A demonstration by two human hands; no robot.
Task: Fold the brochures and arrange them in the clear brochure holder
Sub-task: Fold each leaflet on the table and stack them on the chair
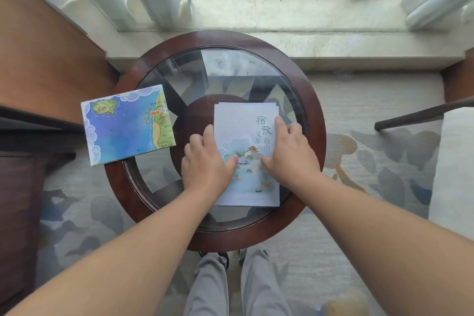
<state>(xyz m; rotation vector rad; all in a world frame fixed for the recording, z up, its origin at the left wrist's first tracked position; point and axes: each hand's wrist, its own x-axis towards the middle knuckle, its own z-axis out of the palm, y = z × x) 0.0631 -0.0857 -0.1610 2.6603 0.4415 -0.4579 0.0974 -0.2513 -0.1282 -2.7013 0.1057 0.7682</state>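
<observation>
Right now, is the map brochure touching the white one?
Apart. The head view shows bare glass between the map brochure and the white brochure.

Bare glass of the table (225, 72) is left free toward twelve o'clock; nine o'clock is blocked by the map brochure (127, 124).
</observation>
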